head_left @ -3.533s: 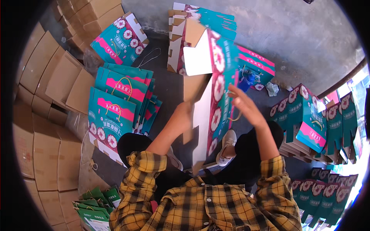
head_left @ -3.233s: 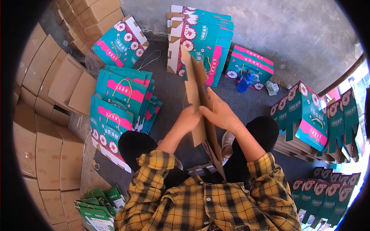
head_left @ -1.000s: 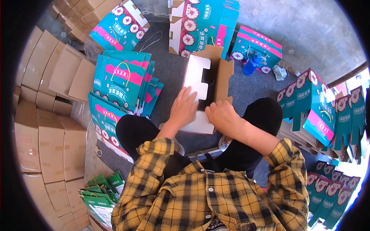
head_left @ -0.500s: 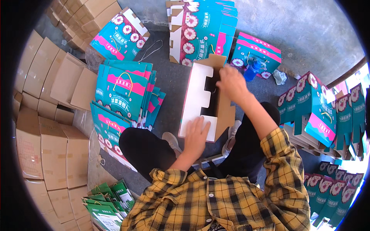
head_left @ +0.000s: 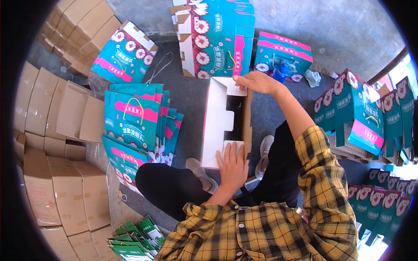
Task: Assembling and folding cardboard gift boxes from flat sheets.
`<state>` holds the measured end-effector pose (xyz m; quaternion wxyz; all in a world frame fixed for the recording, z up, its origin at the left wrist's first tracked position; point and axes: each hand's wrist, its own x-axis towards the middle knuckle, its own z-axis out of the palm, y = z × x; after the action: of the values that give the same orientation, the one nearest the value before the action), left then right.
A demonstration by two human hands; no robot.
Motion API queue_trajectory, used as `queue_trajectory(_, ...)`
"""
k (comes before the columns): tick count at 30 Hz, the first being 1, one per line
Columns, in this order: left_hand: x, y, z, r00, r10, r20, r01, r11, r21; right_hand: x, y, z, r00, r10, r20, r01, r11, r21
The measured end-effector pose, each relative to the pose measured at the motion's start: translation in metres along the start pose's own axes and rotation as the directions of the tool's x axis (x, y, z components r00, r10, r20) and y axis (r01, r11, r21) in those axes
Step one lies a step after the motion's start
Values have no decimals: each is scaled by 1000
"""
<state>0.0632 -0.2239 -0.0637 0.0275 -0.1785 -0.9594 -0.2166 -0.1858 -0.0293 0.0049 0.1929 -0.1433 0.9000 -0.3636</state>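
With my left hand flat on the near flap and my right hand pinching the far one, I judge this carton half folded, its bottom flaps not yet closed

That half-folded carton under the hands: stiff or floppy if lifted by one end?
Probably floppy: the carton is thin board with loose white flaps, not yet locked into shape. Likely light for its size, since it is open and looks hollow. The left hand presses the near flap and the right hand pinches the far one, suggesting the flaps spring open unheld.
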Motion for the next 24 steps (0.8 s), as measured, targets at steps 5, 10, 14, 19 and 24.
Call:
queue_trajectory(5, -12, -37, -18, 995, 40, 95, -34, 998, -60, -13, -11, 0, 980, 47, 195, -17, 988, -156)
queue_trajectory(10, -21, -88, -55, 984, 100, 149, -78, 986, -150, -33, -15, 12, 937, 79, 341, -79, 997, -16)
queue_trajectory(14, -26, -101, -60, 998, -67, 3, 65, 958, -280, -28, -7, 21, 925, 10, 379, -69, 987, 143)
queue_trajectory(19, -7, -78, -34, 849, -502, -165, 315, 731, -605, -33, 2, 28, 978, -28, 208, 67, 981, -183)
queue_trajectory(24, 1, -87, -23, 859, -226, -459, 184, 974, -135, -36, 4, 72, 854, -491, -171, 382, 816, -433)
